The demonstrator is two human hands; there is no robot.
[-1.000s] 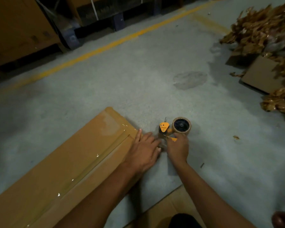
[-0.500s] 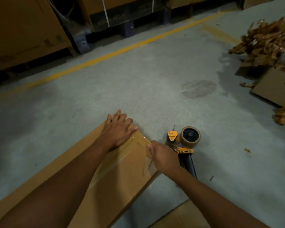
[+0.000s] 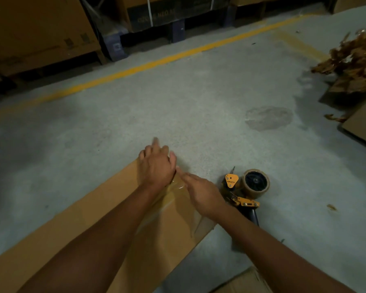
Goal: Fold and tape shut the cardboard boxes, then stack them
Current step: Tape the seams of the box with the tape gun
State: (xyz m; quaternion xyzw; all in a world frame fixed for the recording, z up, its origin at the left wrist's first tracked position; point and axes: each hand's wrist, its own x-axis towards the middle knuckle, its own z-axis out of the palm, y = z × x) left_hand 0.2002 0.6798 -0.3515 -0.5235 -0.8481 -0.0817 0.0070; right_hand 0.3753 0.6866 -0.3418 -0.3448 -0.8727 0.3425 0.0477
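Concrete floor (image 3: 178, 102), yellow line (image 3: 148, 65) | left grip (image 3: 156, 168), right grip (image 3: 203, 193) released, pressing taped cardboard box (image 3: 82, 225)

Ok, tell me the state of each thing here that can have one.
cardboard box: flat on the floor, seam taped.
tape dispenser: lying on the floor, unheld.
left hand: on the box's far end, fingers blurred.
right hand: forefinger pressing the tape down.

Dim indoor light. The grey concrete floor (image 3: 199, 102) is brightest mid-frame and falls to murk at the left and in the corners. A small glare sits on the clear tape (image 3: 176, 186). The left hand (image 3: 156, 168) has motion-blurred fingertips. The yellow painted floor line (image 3: 156, 62) bows with wide-angle distortion.
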